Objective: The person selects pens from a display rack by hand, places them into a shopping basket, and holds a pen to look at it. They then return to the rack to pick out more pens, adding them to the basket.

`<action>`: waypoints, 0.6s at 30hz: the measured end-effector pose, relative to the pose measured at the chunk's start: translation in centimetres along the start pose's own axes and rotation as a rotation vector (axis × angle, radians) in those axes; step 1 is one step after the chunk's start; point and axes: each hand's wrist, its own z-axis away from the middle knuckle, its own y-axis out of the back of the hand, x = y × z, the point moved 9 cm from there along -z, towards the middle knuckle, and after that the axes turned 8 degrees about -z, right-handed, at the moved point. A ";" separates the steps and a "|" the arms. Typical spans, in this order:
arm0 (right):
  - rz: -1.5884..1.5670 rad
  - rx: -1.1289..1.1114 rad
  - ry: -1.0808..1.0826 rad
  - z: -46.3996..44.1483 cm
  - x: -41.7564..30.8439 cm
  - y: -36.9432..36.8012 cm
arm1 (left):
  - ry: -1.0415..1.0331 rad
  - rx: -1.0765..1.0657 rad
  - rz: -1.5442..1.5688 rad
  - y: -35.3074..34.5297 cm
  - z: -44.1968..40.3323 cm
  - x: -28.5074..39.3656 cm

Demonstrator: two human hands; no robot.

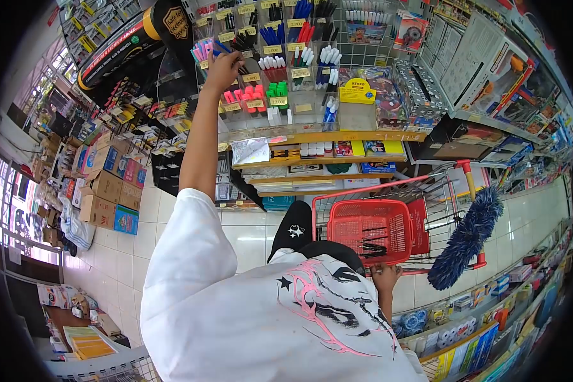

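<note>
My left hand (223, 69) reaches up to the pen rack, its fingers bent around a blue pen (219, 49) at the compartment of pink and blue pens (202, 51). Dark pens (246, 42) stand just right of these fingers. Down at the cart, my right hand (385, 275) is closed at the near edge of a red basket (369, 224); what it grips is too small to make out. Several black pens (373, 248) lie in the basket, which sits in a red shopping cart (426, 184).
A blue fluffy duster (466, 237) hangs on the cart's right side. Pink and green markers (277, 90) fill the lower rack above wooden shelves (337, 137). Cardboard boxes (102, 188) are stacked on the tiled floor at left. Stocked shelves (477, 344) line the lower right.
</note>
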 end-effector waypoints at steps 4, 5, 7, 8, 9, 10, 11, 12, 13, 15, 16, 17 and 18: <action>0.003 0.134 0.072 0.2 -0.7 0.8 | -0.072 0.003 -0.105 0.0 -0.4 0.6; 0.001 0.130 0.070 0.2 -0.7 1.0 | -0.080 -0.017 -0.147 -0.1 -0.4 0.9; 0.002 0.134 0.070 0.2 -0.7 1.0 | -0.100 -0.018 -0.177 -0.2 -0.6 1.2; 0.002 0.137 0.073 0.2 -0.7 1.0 | -0.119 -0.018 -0.210 -0.3 -0.7 1.5; 0.001 0.137 0.069 0.2 -0.7 1.0 | -0.122 -0.020 -0.208 -0.4 -0.7 1.7; -0.004 0.126 0.052 0.1 -0.5 0.9 | -0.124 -0.002 -0.208 -0.3 -0.7 1.8; -0.010 0.116 0.034 0.1 -0.4 0.7 | -0.126 0.016 -0.208 -0.2 -0.8 1.9; -0.012 0.116 0.032 0.2 -0.5 0.7 | -0.128 0.015 -0.208 -0.3 -0.7 2.0; -0.029 0.138 0.045 0.2 -0.5 0.8 | -0.133 0.027 -0.189 -0.2 -0.7 1.9; -0.047 0.160 0.058 0.2 -0.6 1.0 | -0.139 0.040 -0.168 -0.2 -0.7 1.9; -0.043 0.171 0.066 0.2 -0.7 1.1 | -0.137 0.046 -0.137 -0.1 -0.8 1.8; -0.039 0.182 0.075 0.2 -0.8 1.1 | -0.135 0.053 -0.105 0.0 -0.8 1.7; -0.039 0.181 0.075 0.2 -0.8 1.2 | -0.134 0.053 -0.106 0.0 -0.8 1.5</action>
